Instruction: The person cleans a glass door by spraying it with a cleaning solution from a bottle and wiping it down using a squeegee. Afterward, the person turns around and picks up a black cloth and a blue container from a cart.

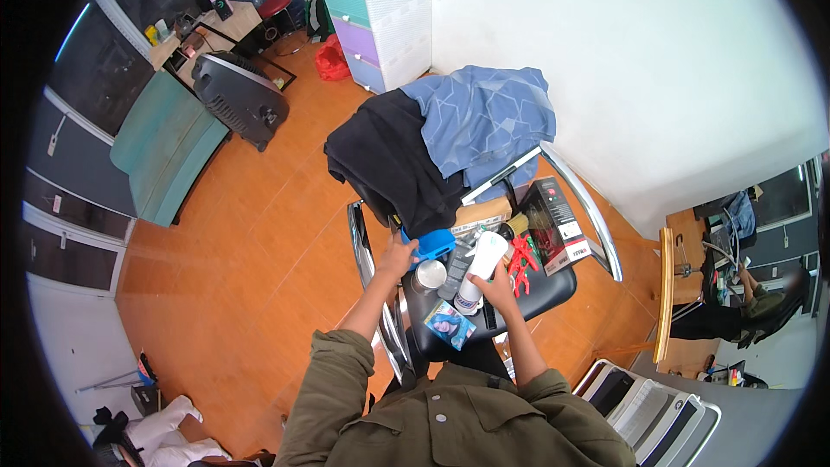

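The fingers of my left hand (395, 256) are closed on the edge of a blue plastic tray (436, 243). My right hand (496, 288) grips a white bottle (487, 254), tilted over the black padded seat (551, 293) of a chrome-armed chair. Between my hands are a grey bottle (456, 267) and a round container with a silver lid (430, 275). A small blue box (450, 325) with a printed portrait lies nearest me. Red clips (521, 263) and a pale-bristled brush (517, 224) sit right of the white bottle. Behind them are a cardboard box (483, 214) and a black-and-red product box (554, 227).
Black cloth (395, 149) and blue patterned cloth (486, 117) drape over the chair's back. Curved chrome armrests (587, 214) flank the seat. A drawer cabinet (397, 19) stands by the white wall. A wood-framed mirror (664, 295) is at right, and a folding step ladder (648, 412) at lower right.
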The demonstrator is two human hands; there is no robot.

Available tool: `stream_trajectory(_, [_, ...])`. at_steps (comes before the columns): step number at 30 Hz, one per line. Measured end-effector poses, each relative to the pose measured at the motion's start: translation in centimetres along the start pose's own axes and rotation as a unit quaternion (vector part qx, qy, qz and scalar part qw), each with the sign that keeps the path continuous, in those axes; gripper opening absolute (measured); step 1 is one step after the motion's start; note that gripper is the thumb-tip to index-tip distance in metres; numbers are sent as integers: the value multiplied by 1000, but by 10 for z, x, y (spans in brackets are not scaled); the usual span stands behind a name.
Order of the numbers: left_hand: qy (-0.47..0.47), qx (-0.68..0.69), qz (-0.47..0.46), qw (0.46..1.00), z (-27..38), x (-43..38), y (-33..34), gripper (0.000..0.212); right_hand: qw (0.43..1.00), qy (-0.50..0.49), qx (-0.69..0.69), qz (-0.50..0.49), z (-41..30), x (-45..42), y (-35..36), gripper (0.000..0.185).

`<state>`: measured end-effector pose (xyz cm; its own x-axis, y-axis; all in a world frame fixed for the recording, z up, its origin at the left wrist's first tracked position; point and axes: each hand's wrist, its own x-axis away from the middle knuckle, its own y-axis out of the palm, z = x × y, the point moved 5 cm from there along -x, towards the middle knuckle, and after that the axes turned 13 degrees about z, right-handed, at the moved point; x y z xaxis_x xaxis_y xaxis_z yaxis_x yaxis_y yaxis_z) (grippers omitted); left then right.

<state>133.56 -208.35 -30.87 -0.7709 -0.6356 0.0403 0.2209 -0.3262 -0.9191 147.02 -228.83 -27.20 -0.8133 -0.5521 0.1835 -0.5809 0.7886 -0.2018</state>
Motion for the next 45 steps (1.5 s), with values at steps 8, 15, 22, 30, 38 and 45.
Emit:
stream_trajectory(8, [31,118,46,991,14,-2,-64,33,1000,-12,7,3,6,9,4,75])
stream_trajectory(15, [47,174,58,982,26,5,-114,32,999,-5,31,12,-4,15,6,70])
stream_trajectory(22, [37,355,-52,933,26,26,-122,33,996,36,-37,-71,-13,25,-4,56])
stream_trajectory(30, [24,452,-35,891,59,69,-143,34,976,82,-168,-109,-46,70,-35,59])
stream_trajectory(38, [0,646,98,757,81,112,-156,82,976,61,-208,-26,-83,131,-6,56])
stream_trajectory(45, [3,642,196,742,68,129,-225,108,921,-13,-388,28,-135,172,5,49])
